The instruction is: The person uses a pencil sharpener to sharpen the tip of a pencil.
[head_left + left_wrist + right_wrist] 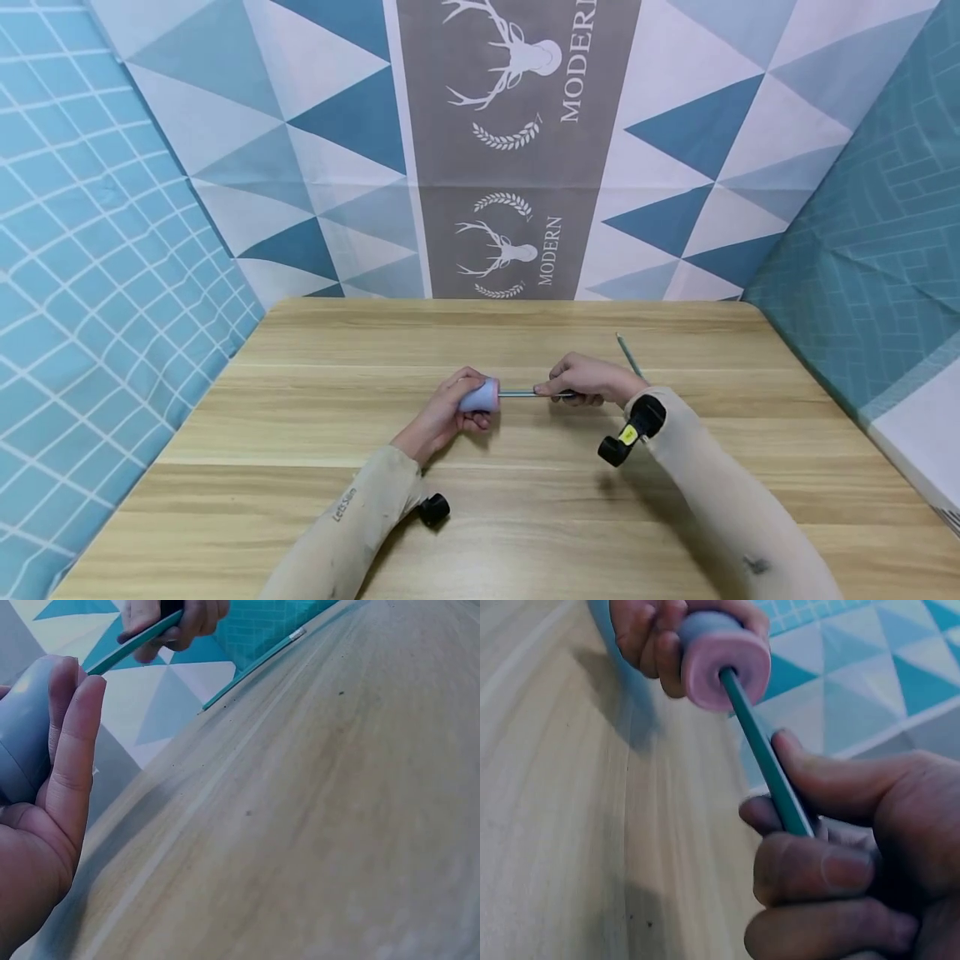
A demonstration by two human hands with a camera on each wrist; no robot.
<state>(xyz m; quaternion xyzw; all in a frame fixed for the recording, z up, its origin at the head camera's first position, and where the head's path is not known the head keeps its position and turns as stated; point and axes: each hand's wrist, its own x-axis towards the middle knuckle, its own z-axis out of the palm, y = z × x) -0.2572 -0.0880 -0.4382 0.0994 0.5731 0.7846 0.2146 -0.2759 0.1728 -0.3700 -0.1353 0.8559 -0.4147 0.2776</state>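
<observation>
My left hand (pixel 441 417) grips a lilac-blue pencil sharpener (pixel 477 397) above the table, its fingers wrapped round the body. The sharpener's pink face (pixel 703 669) points toward my right hand (pixel 592 382) and has a round hole in its middle. A green pencil (pixel 761 756) runs straight into that hole, so its front end is hidden inside. Thumb and curled fingers of the right hand hold the pencil a short way back from the sharpener. In the left wrist view, the sharpener body (pixel 26 731) lies against the palm, partly covered by fingers.
A second green pencil (pixel 628 353) lies on the wooden table (pixel 337 333) beyond the right wrist. Patterned cloth (pixel 352 150) hangs behind the table, with blue gridded cloth (pixel 90 275) on the left. A white object (pixel 922 425) stands at the right edge.
</observation>
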